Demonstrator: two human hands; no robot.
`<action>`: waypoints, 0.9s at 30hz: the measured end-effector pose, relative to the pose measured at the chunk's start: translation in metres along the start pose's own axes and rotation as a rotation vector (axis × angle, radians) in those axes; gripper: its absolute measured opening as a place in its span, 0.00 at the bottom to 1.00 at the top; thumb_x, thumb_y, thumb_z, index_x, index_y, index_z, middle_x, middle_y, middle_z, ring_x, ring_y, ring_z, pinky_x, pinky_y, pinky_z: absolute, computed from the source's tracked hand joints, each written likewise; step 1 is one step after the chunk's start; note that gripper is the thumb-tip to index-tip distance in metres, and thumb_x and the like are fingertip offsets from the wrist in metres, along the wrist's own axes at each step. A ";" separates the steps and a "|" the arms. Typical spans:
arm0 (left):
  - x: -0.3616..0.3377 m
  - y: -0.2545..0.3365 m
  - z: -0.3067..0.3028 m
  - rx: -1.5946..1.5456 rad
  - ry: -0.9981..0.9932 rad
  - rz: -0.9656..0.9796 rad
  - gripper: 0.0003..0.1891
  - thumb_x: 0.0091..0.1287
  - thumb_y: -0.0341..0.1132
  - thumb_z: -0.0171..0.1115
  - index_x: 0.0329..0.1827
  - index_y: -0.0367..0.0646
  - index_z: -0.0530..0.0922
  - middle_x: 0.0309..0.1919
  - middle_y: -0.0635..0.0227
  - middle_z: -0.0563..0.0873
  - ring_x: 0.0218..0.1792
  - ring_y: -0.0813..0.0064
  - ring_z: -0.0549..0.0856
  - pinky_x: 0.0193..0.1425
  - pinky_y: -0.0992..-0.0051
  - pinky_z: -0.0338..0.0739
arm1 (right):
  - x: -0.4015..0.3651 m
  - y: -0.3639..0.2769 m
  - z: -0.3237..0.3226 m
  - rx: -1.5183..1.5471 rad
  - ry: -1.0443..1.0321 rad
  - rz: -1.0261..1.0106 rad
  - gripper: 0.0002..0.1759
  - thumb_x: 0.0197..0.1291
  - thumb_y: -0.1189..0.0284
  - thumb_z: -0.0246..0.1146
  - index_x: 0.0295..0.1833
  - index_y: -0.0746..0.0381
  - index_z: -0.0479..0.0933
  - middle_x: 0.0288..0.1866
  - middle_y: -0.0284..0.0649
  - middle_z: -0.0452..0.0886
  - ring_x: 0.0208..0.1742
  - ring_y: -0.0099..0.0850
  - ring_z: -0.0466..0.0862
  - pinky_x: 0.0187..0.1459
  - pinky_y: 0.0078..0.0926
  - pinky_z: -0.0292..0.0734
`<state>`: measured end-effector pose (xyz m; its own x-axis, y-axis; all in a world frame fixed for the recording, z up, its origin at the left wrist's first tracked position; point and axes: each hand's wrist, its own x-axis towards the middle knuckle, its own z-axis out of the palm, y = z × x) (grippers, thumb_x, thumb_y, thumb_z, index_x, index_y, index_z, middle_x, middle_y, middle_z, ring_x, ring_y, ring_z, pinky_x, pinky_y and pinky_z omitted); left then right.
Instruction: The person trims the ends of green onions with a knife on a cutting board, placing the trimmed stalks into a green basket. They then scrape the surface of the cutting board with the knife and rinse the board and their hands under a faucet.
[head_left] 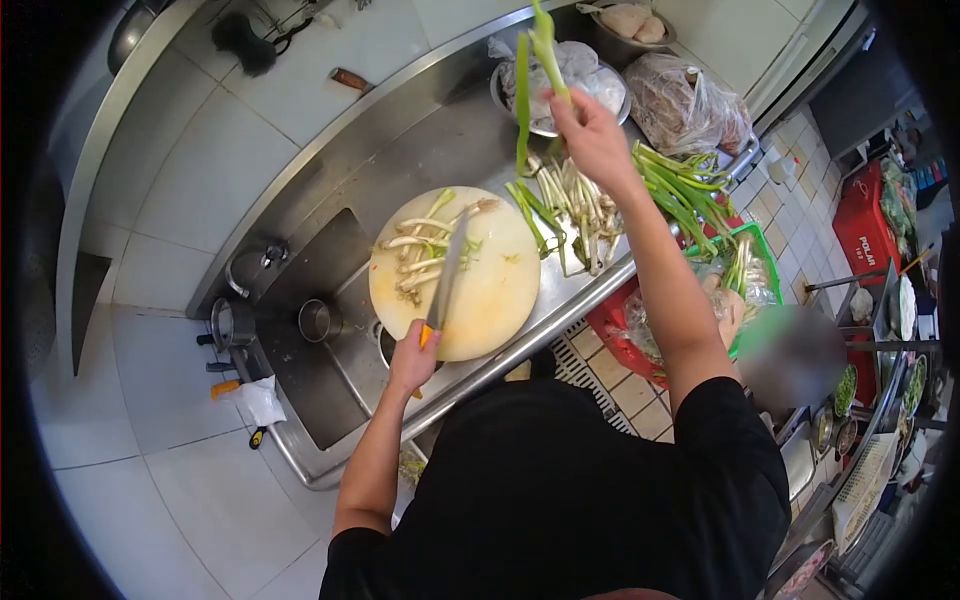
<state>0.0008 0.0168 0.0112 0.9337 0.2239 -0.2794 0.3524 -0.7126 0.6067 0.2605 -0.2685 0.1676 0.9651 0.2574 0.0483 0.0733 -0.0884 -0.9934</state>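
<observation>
My left hand (413, 360) is wrapped round the orange handle of a kitchen knife (448, 277), whose blade points away from me over a round white cutting board (500, 325). Left of the blade, several cut white spring onion ends (415, 250) with roots lie on the board. Raised over the far right part of the sink counter, my right hand (592, 142) grips a spring onion (544, 48), its green leaf hanging down on the left. Below that hand, a pile of spring onions (580, 205) rests on the metal counter beside the board.
A metal bowl (540, 128) with a plastic bag and a large bagged bundle (688, 105) stand at the back. The sink basin (310, 385) is at left, with a metal cup (318, 320). Red and green crates (765, 262) sit at right, near another person's blurred head (795, 357).
</observation>
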 end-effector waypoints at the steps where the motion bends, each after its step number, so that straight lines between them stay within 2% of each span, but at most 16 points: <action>1: 0.002 -0.001 -0.003 -0.015 0.045 -0.044 0.16 0.70 0.45 0.56 0.52 0.42 0.71 0.32 0.42 0.84 0.38 0.40 0.83 0.39 0.54 0.76 | -0.006 -0.014 0.003 -0.230 0.101 -0.064 0.18 0.70 0.58 0.56 0.54 0.59 0.79 0.50 0.43 0.83 0.37 0.39 0.82 0.39 0.35 0.76; 2: 0.006 -0.007 -0.004 -0.011 0.038 -0.047 0.16 0.70 0.45 0.56 0.52 0.42 0.71 0.32 0.42 0.84 0.38 0.40 0.83 0.39 0.54 0.76 | -0.012 -0.028 0.006 -0.462 0.200 -0.126 0.19 0.69 0.58 0.58 0.56 0.58 0.78 0.49 0.46 0.83 0.35 0.43 0.82 0.37 0.36 0.77; 3: 0.010 -0.018 -0.003 -0.173 0.133 -0.104 0.15 0.72 0.44 0.55 0.50 0.42 0.72 0.31 0.45 0.84 0.36 0.42 0.84 0.38 0.54 0.76 | -0.022 -0.041 0.012 -0.505 0.072 -0.079 0.22 0.63 0.68 0.60 0.62 0.63 0.75 0.49 0.56 0.80 0.42 0.49 0.82 0.44 0.34 0.78; 4: 0.013 -0.025 -0.004 -0.335 0.229 -0.164 0.13 0.73 0.43 0.53 0.49 0.41 0.72 0.30 0.47 0.84 0.35 0.44 0.85 0.36 0.55 0.76 | -0.026 -0.014 0.021 -0.502 0.068 -0.069 0.22 0.63 0.68 0.60 0.62 0.63 0.75 0.49 0.56 0.80 0.42 0.49 0.82 0.44 0.34 0.78; 6: 0.006 0.003 -0.028 -0.374 0.235 -0.244 0.14 0.74 0.43 0.53 0.49 0.41 0.72 0.30 0.47 0.84 0.35 0.45 0.85 0.36 0.55 0.76 | -0.038 0.075 0.050 -0.785 0.081 -0.501 0.27 0.55 0.78 0.59 0.64 0.71 0.70 0.48 0.61 0.79 0.49 0.51 0.80 0.51 0.37 0.77; 8: -0.004 -0.001 -0.031 -0.416 0.248 -0.329 0.14 0.74 0.43 0.52 0.50 0.42 0.73 0.30 0.48 0.83 0.35 0.46 0.85 0.36 0.56 0.76 | -0.082 0.102 0.073 -0.901 -0.228 -0.175 0.31 0.48 0.83 0.57 0.62 0.77 0.67 0.44 0.63 0.77 0.52 0.52 0.78 0.54 0.40 0.75; 10: -0.007 -0.027 -0.020 -0.170 0.341 -0.001 0.14 0.74 0.43 0.52 0.53 0.44 0.73 0.30 0.49 0.83 0.35 0.46 0.85 0.36 0.57 0.76 | -0.108 0.162 0.087 -0.818 -0.260 -0.060 0.27 0.51 0.80 0.59 0.60 0.71 0.71 0.43 0.56 0.78 0.48 0.52 0.79 0.51 0.42 0.76; 11: -0.018 -0.011 -0.027 -0.140 0.245 0.060 0.15 0.74 0.43 0.52 0.55 0.43 0.72 0.32 0.48 0.84 0.36 0.43 0.84 0.37 0.54 0.77 | -0.121 0.167 0.091 -0.812 -0.269 -0.055 0.27 0.51 0.80 0.59 0.60 0.71 0.71 0.43 0.56 0.78 0.48 0.52 0.79 0.51 0.42 0.76; 12: -0.025 -0.004 -0.030 -0.135 0.240 0.053 0.15 0.74 0.43 0.52 0.55 0.43 0.72 0.32 0.48 0.84 0.36 0.43 0.84 0.37 0.54 0.77 | -0.133 0.171 0.094 -0.807 -0.190 -0.026 0.23 0.52 0.78 0.62 0.57 0.68 0.74 0.43 0.54 0.78 0.47 0.51 0.80 0.50 0.43 0.77; 14: -0.035 0.008 -0.034 0.136 -0.031 0.083 0.16 0.72 0.42 0.53 0.55 0.42 0.72 0.33 0.47 0.85 0.36 0.42 0.84 0.39 0.52 0.78 | -0.150 0.174 0.098 -0.794 -0.110 0.011 0.20 0.52 0.76 0.64 0.53 0.64 0.78 0.43 0.51 0.79 0.45 0.50 0.80 0.48 0.43 0.78; 16: -0.042 0.023 -0.037 0.180 -0.085 0.091 0.16 0.71 0.42 0.54 0.55 0.42 0.72 0.34 0.47 0.85 0.37 0.42 0.84 0.39 0.51 0.77 | -0.162 0.175 0.100 -0.748 0.046 -0.003 0.13 0.52 0.72 0.67 0.45 0.59 0.82 0.42 0.46 0.80 0.43 0.48 0.81 0.45 0.42 0.79; 17: -0.044 0.026 -0.036 0.157 -0.036 0.136 0.15 0.71 0.42 0.54 0.55 0.42 0.72 0.34 0.48 0.85 0.37 0.42 0.84 0.40 0.50 0.77 | -0.165 0.179 0.100 -0.738 0.054 0.033 0.10 0.52 0.71 0.68 0.41 0.59 0.83 0.41 0.46 0.80 0.43 0.47 0.82 0.44 0.41 0.79; 18: -0.046 0.027 -0.035 0.131 0.012 0.181 0.15 0.71 0.41 0.54 0.54 0.43 0.71 0.33 0.48 0.85 0.37 0.43 0.84 0.40 0.50 0.77 | -0.167 0.178 0.099 -0.736 0.059 0.044 0.10 0.52 0.71 0.68 0.41 0.59 0.83 0.41 0.46 0.80 0.43 0.47 0.82 0.44 0.41 0.79; 22: -0.039 0.007 -0.021 0.207 -0.065 0.191 0.15 0.71 0.42 0.54 0.53 0.43 0.71 0.33 0.48 0.85 0.37 0.42 0.84 0.41 0.49 0.77 | -0.171 0.172 0.090 -0.770 -0.013 0.013 0.10 0.53 0.71 0.66 0.41 0.61 0.83 0.39 0.47 0.80 0.42 0.47 0.82 0.45 0.42 0.79; 24: -0.028 0.000 -0.022 0.429 -0.305 0.074 0.15 0.72 0.41 0.53 0.55 0.41 0.70 0.34 0.43 0.84 0.36 0.39 0.83 0.40 0.48 0.76 | -0.172 0.167 0.084 -0.793 -0.054 0.002 0.10 0.53 0.71 0.66 0.41 0.62 0.83 0.39 0.48 0.80 0.41 0.47 0.82 0.45 0.43 0.79; 27: -0.021 -0.005 -0.031 0.407 -0.265 0.106 0.16 0.72 0.41 0.52 0.56 0.42 0.70 0.32 0.43 0.84 0.37 0.38 0.82 0.41 0.48 0.76 | -0.178 0.148 0.069 -0.753 -0.144 0.130 0.11 0.53 0.71 0.65 0.42 0.64 0.83 0.40 0.50 0.81 0.42 0.49 0.82 0.47 0.43 0.78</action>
<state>-0.0186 0.0363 0.0368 0.8960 -0.0029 -0.4440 0.1541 -0.9357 0.3172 0.0816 -0.2608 0.0045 0.9392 0.3185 -0.1286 0.1629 -0.7427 -0.6494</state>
